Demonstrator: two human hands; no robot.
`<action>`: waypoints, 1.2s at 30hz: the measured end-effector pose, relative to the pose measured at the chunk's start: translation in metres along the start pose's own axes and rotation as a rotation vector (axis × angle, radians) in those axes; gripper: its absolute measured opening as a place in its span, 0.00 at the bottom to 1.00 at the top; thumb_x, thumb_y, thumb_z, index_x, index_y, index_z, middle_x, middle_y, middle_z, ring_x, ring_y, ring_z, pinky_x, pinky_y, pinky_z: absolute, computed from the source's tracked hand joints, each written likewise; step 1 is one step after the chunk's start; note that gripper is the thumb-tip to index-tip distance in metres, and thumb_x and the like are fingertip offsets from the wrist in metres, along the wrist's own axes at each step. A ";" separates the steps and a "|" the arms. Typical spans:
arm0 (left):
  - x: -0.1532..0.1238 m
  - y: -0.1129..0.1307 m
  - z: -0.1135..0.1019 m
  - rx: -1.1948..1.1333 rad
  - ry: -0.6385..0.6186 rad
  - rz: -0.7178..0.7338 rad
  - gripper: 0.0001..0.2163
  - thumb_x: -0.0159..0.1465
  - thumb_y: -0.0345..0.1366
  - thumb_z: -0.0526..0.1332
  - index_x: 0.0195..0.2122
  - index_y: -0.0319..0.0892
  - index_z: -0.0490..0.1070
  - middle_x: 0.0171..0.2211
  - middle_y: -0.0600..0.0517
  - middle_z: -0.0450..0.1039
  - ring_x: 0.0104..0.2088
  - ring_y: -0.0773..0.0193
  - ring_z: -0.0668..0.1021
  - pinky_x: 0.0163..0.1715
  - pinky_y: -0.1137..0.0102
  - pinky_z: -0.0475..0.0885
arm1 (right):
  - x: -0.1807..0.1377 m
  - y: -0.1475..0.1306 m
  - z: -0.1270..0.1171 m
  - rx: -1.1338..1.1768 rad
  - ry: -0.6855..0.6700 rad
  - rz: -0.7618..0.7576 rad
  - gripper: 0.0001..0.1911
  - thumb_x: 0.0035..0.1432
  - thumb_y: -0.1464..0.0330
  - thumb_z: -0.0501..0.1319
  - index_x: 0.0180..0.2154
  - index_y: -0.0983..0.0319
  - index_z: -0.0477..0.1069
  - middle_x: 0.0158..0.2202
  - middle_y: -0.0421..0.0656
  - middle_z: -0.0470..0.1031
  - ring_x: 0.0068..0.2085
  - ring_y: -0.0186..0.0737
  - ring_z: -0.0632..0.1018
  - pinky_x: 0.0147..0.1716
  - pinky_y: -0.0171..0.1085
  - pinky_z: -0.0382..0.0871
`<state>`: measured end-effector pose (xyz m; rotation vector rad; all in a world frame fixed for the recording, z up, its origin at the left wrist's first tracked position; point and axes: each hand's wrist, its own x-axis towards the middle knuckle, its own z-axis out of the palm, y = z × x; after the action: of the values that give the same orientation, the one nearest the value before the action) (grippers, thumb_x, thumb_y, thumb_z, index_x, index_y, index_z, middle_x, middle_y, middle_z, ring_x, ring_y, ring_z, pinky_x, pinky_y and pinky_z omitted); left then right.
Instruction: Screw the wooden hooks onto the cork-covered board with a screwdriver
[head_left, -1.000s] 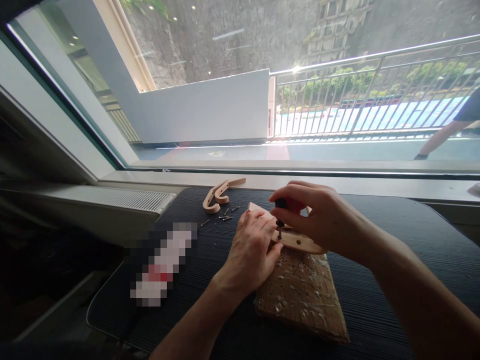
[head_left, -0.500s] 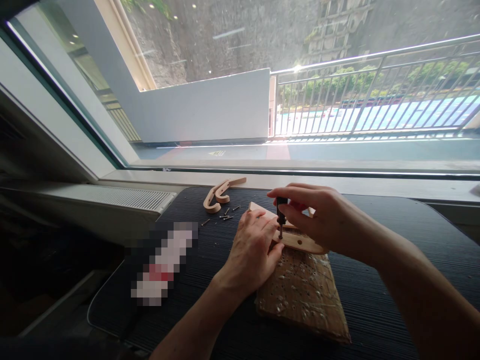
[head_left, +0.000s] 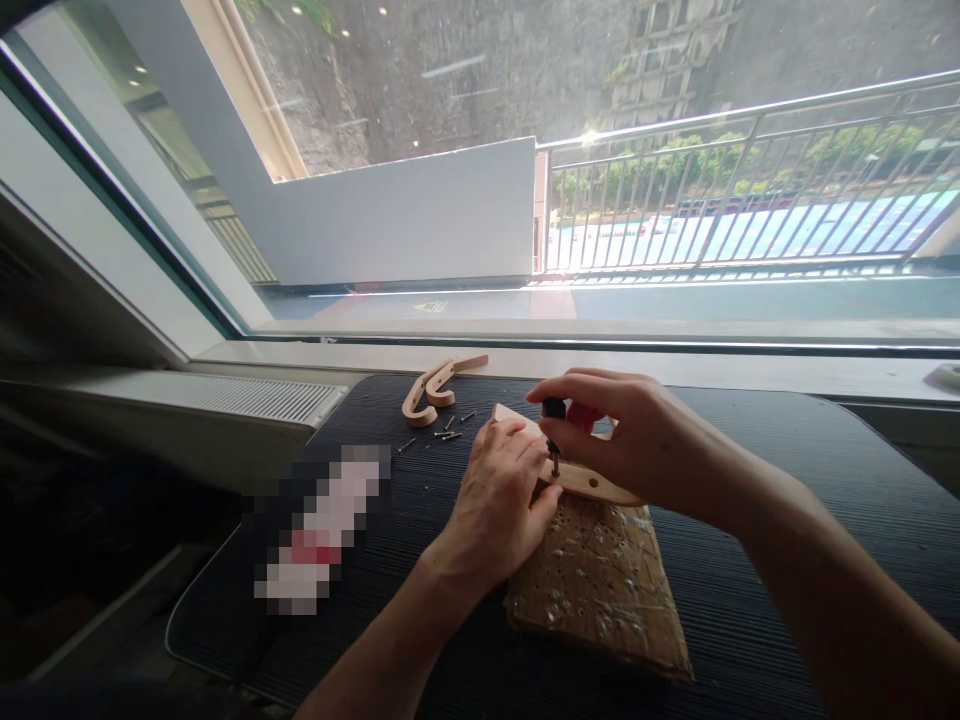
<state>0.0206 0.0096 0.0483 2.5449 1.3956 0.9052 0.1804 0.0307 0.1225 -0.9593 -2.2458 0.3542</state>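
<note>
My right hand (head_left: 634, 425) is closed around a small screwdriver (head_left: 553, 409) with a black handle. The tool stands nearly upright, its tip down at a screw (head_left: 555, 472) in a pale wooden piece (head_left: 581, 482). One more hole shows in that wood, to the right of the screw. My left hand (head_left: 495, 490) grips the wood's left part, thumb at the near edge and fingers over the top. Beneath lies a worn, taped cardboard pad (head_left: 600, 590), pitted with holes. My hands hide much of the wood, and the screwdriver's grip is partly behind my fingers.
Two wooden hooks (head_left: 418, 405) lie on the black table (head_left: 750, 440), farther back on the left. Several loose screws (head_left: 448, 435) are scattered in front of them. A blurred-out pale and red item (head_left: 322, 530) is at left. Behind the table run a sill and window.
The right hand's fingers have shifted slightly around the screwdriver handle, covering more of its lower part. The left hand keeps its hold on the wood. The whole view has moved slightly.
</note>
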 end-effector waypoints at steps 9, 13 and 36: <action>-0.001 0.000 0.001 -0.004 0.031 0.003 0.17 0.57 0.30 0.61 0.48 0.42 0.66 0.49 0.46 0.68 0.54 0.53 0.64 0.57 0.54 0.59 | -0.001 0.001 -0.003 0.026 -0.048 -0.007 0.17 0.58 0.72 0.54 0.48 0.60 0.72 0.41 0.43 0.77 0.36 0.35 0.75 0.33 0.31 0.68; -0.001 0.000 0.000 -0.005 0.029 0.004 0.14 0.57 0.30 0.61 0.45 0.42 0.67 0.47 0.46 0.69 0.53 0.53 0.65 0.56 0.54 0.60 | 0.000 0.002 -0.001 0.050 -0.038 0.000 0.16 0.59 0.69 0.55 0.48 0.60 0.72 0.41 0.43 0.77 0.35 0.35 0.76 0.33 0.32 0.69; -0.001 -0.001 0.001 -0.019 0.022 0.012 0.11 0.58 0.30 0.60 0.42 0.43 0.68 0.47 0.48 0.70 0.54 0.53 0.64 0.58 0.54 0.57 | -0.002 0.003 -0.003 0.046 0.005 -0.019 0.13 0.58 0.71 0.56 0.43 0.60 0.74 0.39 0.42 0.76 0.33 0.34 0.74 0.32 0.33 0.67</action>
<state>0.0203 0.0093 0.0467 2.5391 1.3725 0.9463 0.1846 0.0314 0.1224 -0.9140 -2.2314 0.3925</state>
